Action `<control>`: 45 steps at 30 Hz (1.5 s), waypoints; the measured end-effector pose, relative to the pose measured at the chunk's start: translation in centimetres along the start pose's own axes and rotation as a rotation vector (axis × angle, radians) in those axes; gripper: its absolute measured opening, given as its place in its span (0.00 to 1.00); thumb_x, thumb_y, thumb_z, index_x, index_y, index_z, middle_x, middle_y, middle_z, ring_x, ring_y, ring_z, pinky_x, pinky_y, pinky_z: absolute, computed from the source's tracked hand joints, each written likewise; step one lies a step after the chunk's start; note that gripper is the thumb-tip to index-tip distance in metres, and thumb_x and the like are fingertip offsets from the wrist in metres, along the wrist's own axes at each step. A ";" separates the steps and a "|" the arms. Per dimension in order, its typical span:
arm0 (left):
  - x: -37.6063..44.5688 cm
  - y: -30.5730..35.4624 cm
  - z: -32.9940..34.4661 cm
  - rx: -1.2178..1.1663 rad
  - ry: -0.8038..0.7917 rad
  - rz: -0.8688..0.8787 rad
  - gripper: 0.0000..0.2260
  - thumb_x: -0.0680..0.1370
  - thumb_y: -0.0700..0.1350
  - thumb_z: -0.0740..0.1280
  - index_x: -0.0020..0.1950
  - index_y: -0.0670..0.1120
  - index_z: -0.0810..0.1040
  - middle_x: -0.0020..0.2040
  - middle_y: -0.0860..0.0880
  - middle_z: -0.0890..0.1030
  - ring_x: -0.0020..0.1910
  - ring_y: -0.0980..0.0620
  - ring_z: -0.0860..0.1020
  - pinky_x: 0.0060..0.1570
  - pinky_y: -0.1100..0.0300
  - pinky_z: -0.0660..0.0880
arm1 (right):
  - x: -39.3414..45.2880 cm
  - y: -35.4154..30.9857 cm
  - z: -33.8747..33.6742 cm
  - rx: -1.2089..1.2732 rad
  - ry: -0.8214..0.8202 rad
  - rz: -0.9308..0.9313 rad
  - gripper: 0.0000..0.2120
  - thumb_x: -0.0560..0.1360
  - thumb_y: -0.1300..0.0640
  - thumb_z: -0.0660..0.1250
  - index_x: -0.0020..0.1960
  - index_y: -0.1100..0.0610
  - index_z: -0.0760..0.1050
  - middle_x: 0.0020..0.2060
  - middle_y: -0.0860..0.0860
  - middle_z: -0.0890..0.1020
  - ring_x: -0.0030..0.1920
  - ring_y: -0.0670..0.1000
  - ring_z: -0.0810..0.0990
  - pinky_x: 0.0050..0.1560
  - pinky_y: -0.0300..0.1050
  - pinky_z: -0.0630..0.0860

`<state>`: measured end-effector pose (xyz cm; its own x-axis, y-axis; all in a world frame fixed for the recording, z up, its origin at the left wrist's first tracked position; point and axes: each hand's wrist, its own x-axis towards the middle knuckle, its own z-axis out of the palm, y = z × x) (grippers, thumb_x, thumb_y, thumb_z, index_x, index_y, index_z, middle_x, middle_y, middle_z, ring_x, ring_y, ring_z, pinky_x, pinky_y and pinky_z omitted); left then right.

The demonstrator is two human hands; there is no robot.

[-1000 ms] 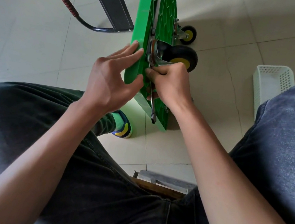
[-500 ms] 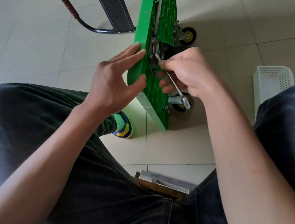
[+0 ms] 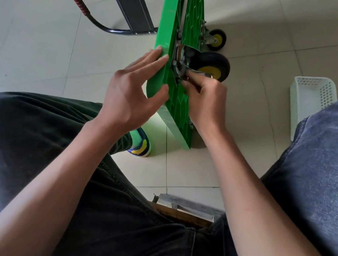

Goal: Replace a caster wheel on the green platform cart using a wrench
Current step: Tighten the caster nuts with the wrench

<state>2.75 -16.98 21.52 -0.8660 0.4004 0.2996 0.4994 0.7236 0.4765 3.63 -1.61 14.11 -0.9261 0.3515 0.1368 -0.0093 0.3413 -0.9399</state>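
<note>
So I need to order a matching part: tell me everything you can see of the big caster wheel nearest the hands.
The caster wheel has a black, rubber-looking tyre around a yellow hub, carried in a shiny metal fork on a round swivel plate. That plate sits against the ribbed underside of the green cart, which stands on edge, so the wheel sticks out sideways, off the floor. The right hand grips a wrench at the plate's base. The left hand touches only the deck.

I see cart on edge ahead — caster wheel on its right | basket far right on floor
</note>
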 end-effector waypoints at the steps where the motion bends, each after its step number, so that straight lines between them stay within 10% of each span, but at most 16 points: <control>1: 0.0 0.0 0.0 -0.002 0.001 -0.002 0.23 0.77 0.44 0.69 0.72 0.42 0.77 0.73 0.43 0.74 0.74 0.50 0.72 0.73 0.54 0.70 | -0.1 -0.1 0.1 0.019 0.006 -0.002 0.12 0.77 0.62 0.70 0.59 0.57 0.85 0.51 0.50 0.87 0.53 0.50 0.85 0.56 0.53 0.81; 15: 0.1 0.3 0.1 -0.028 0.002 -0.030 0.24 0.76 0.43 0.68 0.71 0.41 0.77 0.73 0.42 0.74 0.74 0.50 0.72 0.73 0.53 0.70 | 0.0 -1.1 0.8 0.150 -0.002 0.148 0.11 0.77 0.62 0.72 0.58 0.60 0.85 0.50 0.50 0.88 0.48 0.41 0.83 0.49 0.33 0.78; 25: 0.1 0.4 0.0 -0.021 -0.006 -0.041 0.24 0.75 0.42 0.68 0.72 0.41 0.77 0.74 0.43 0.73 0.74 0.50 0.72 0.73 0.53 0.71 | 0.9 -1.9 0.3 0.053 -0.089 0.179 0.08 0.78 0.61 0.71 0.54 0.59 0.86 0.43 0.52 0.87 0.40 0.50 0.84 0.44 0.51 0.84; 31: 0.1 0.4 0.0 0.017 -0.018 -0.019 0.25 0.75 0.43 0.68 0.72 0.42 0.76 0.74 0.44 0.73 0.74 0.49 0.71 0.72 0.48 0.72 | 1.5 -3.4 -0.3 -0.090 -0.180 0.190 0.16 0.78 0.57 0.70 0.32 0.57 0.79 0.26 0.51 0.78 0.27 0.54 0.77 0.31 0.43 0.71; 34: 0.2 0.4 0.1 0.011 -0.024 -0.016 0.25 0.75 0.43 0.68 0.73 0.42 0.76 0.74 0.43 0.73 0.75 0.48 0.71 0.72 0.47 0.72 | 2.3 -4.3 -1.6 0.116 -0.254 0.320 0.13 0.78 0.56 0.71 0.37 0.61 0.83 0.30 0.55 0.84 0.30 0.56 0.84 0.35 0.53 0.84; 45: 0.1 0.1 0.2 0.003 -0.015 -0.007 0.24 0.77 0.44 0.68 0.73 0.43 0.76 0.74 0.44 0.73 0.75 0.49 0.71 0.71 0.47 0.72 | 1.7 -3.1 -2.4 0.090 -0.281 0.254 0.06 0.79 0.58 0.70 0.50 0.59 0.86 0.38 0.56 0.86 0.34 0.59 0.85 0.32 0.55 0.84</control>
<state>2.69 -16.75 21.44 -0.8698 0.4038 0.2836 0.4932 0.7283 0.4757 3.01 -0.02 18.00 -0.9702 0.1586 -0.1829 0.2121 0.1922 -0.9582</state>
